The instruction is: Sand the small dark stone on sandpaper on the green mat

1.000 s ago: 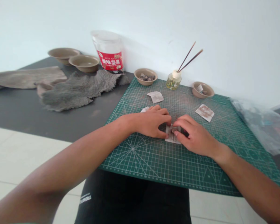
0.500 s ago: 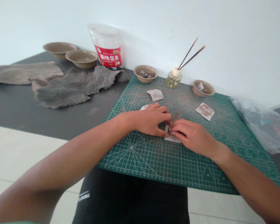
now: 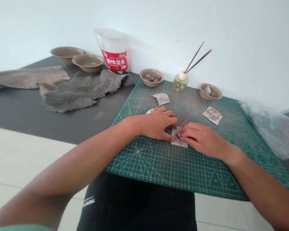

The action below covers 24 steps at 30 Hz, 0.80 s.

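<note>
A small pale paper square (image 3: 180,142) with brownish marks lies on the green cutting mat (image 3: 154,160). My left hand (image 3: 160,123) rests at its left side, thumb and fingers apart, the fingertips touching its edge. Pinched in my right hand (image 3: 198,138) over the square is a small dark lump (image 3: 178,134), mostly hidden by the fingertips. Part of another white piece (image 3: 149,111) shows behind my left hand. Two more squares lie farther back, a creased one (image 3: 162,98) and a brown-stained one (image 3: 212,115).
Behind are a bowl of dark lumps (image 3: 151,78), a reed diffuser (image 3: 180,82) and a small bowl (image 3: 210,93) holding pieces. At left stand two stacked-looking bowls (image 3: 88,64), a red-labelled tub (image 3: 115,54) and grey cloths (image 3: 72,91). A plastic bag (image 3: 269,125) lies at right.
My right hand has shifted slightly right, showing more of the paper square and the dark lump. My left hand stays nearly in place. The whole view has moved a little.
</note>
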{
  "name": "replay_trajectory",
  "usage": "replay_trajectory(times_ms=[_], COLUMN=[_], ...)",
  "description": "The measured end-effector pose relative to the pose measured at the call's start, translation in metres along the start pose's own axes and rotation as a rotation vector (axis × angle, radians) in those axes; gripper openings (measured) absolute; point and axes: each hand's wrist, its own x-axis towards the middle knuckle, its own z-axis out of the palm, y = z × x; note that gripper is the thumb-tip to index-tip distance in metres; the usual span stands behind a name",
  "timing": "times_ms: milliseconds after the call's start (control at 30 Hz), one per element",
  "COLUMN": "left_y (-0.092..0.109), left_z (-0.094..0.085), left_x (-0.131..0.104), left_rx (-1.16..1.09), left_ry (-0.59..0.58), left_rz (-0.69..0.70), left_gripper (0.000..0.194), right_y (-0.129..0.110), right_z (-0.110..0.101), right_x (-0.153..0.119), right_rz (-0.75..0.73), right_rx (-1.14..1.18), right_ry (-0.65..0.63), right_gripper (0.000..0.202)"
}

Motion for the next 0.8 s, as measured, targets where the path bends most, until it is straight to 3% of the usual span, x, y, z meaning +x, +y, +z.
replay_trajectory(times_ms=[200, 400, 567, 800], left_y=[0.0021, 0.0021, 0.0033, 0.0046], left_z=[-0.0020, -0.0013, -0.0022, -0.0013], left_x=[-0.0008, -0.0031, -0.0032, -0.0030], left_rx=[0.008, 0.000, 0.005, 0.012], left_ry=[-0.012, -0.021, -0.035, -0.028], left_rz=[0.004, 0.001, -0.001, -0.017], left_gripper=[0.041, 0.042, 0.043, 0.042], right_y=[-0.0088, -0.0006, -0.0058, -0.0041], right_z=[0.0004, 0.0000, 0.0020, 0.0017], right_x=[-0.0014, -0.0011, 0.0000, 0.0034], right_rz=[-0.064, 0.035, -0.049, 0.001], right_rx=[0.015, -0.038, 0.055, -0.100], right_ry=[-0.063, 0.037, -0.027, 0.053], right_gripper=[0.017, 0.015, 0.014, 0.015])
